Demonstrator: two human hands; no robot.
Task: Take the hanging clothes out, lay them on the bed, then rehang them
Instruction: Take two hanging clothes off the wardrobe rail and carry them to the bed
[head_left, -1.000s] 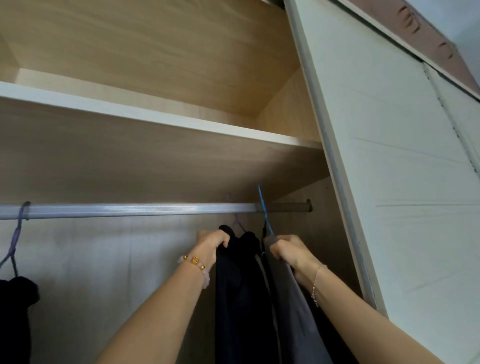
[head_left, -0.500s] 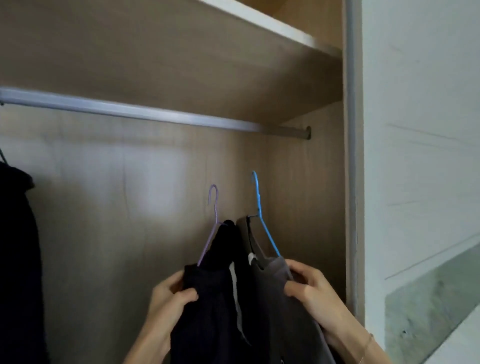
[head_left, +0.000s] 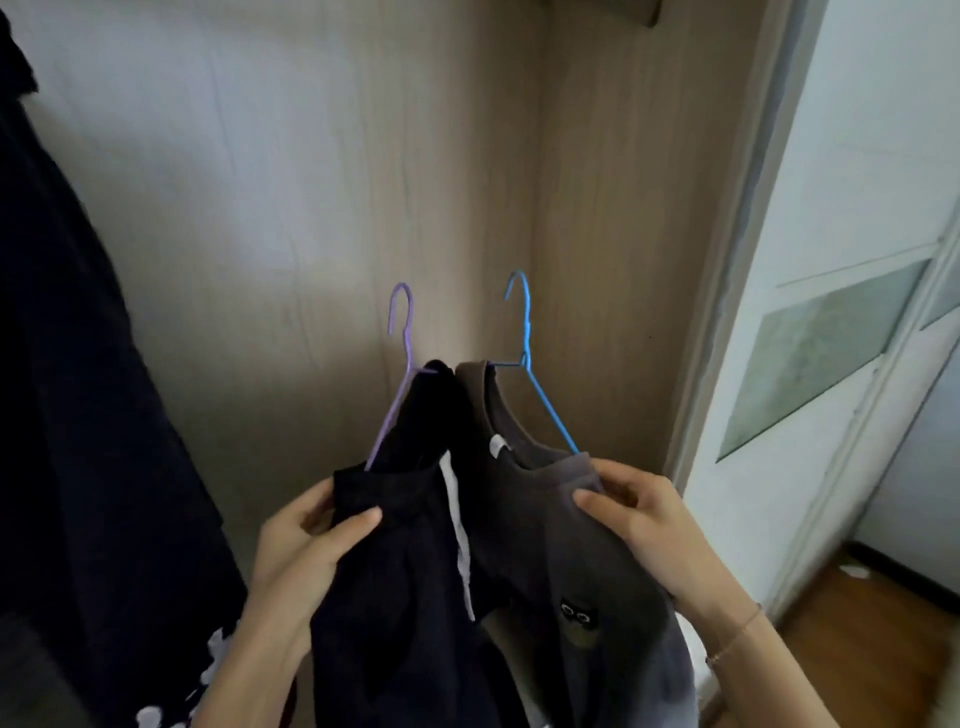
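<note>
Purple hanger (head_left: 402, 343) & blue hanger (head_left: 524, 332): thin wire w/ smooth colored coat. Black top (head_left: 405, 571) & grey-brown shirt (head_left: 545, 535): soft matt cloth. Wardrobe wall (head_left: 260, 182): pale wood look, smooth, fine grain. Door panel (head_left: 821, 358): cloudy glass, bit shiny. Floor (head_left: 857, 639): brown wood, slight gloss.

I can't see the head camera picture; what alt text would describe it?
Two bare hands hold two garments on wire hangers inside a wooden wardrobe: the left hand grips a black top on a purple hanger, the right hand a grey top on a blue hanger. Both hooks hang free of any rail.
</note>
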